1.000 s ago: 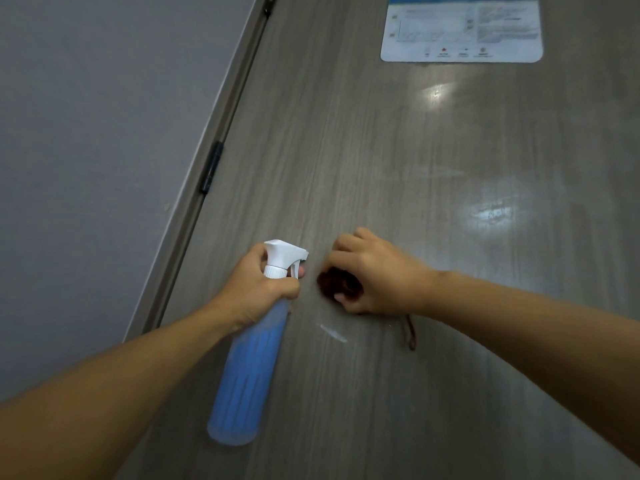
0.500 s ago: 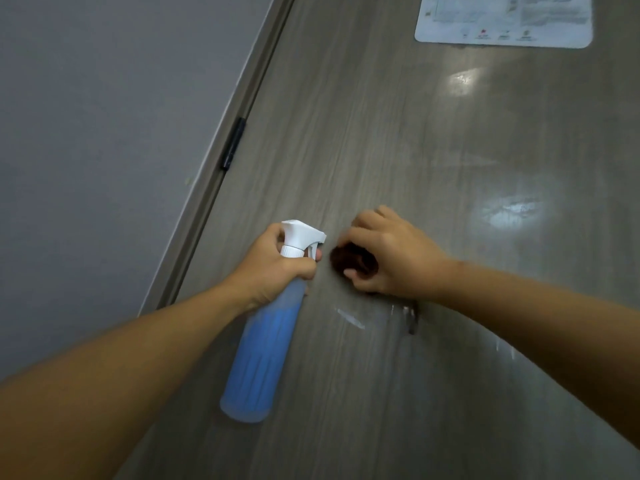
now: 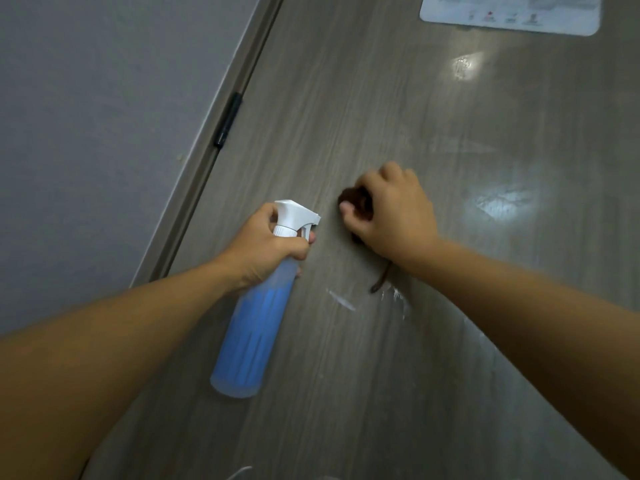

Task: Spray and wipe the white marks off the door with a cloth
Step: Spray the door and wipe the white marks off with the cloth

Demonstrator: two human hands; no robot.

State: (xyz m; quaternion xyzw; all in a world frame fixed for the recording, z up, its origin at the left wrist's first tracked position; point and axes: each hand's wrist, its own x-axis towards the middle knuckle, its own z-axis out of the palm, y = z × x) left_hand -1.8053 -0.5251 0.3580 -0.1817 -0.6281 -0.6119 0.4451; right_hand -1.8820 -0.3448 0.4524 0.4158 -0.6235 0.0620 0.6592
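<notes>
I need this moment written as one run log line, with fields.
left hand: holds spray bottle | right hand: grips brown cloth on door | white marks: not yet wiped

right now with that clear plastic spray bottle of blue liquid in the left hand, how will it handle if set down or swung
The clear plastic spray bottle of blue liquid looks mostly full, so probably hefty and bottom-heavy. The left hand grips only its narrow neck, so it may swing. Tall and slim, it could tip if set down carelessly, then roll.

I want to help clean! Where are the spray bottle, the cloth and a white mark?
spray bottle (image 3: 249,337), head view, blue body.
cloth (image 3: 356,199), head view, dark bunched part.
white mark (image 3: 341,300), head view, middle of streak.
</notes>
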